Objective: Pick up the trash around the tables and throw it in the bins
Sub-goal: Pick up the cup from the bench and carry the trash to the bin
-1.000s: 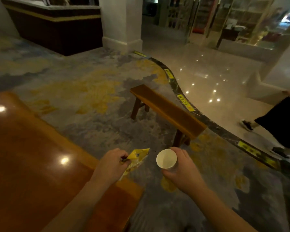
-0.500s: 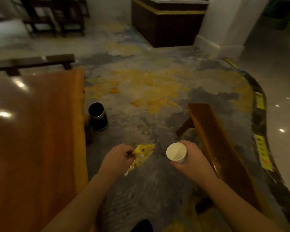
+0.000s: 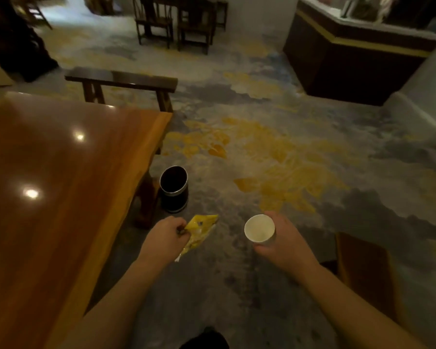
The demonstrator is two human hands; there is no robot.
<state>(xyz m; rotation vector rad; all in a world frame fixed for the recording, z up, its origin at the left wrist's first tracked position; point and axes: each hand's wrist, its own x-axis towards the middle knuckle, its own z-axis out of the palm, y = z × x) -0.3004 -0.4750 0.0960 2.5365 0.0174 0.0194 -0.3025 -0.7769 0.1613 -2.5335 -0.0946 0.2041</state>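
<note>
Hands grip yellow wrapper and paper cup near bin.

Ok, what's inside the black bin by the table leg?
The black bin stands open-topped on the carpet beside the wooden table. Its inside shows only as dark; no trash is discernible, and the bottom is hidden by shadow and the near wall.

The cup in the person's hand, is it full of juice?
No, the white paper cup held in the right hand shows only its pale, bare inside, with no drink in it.
</note>
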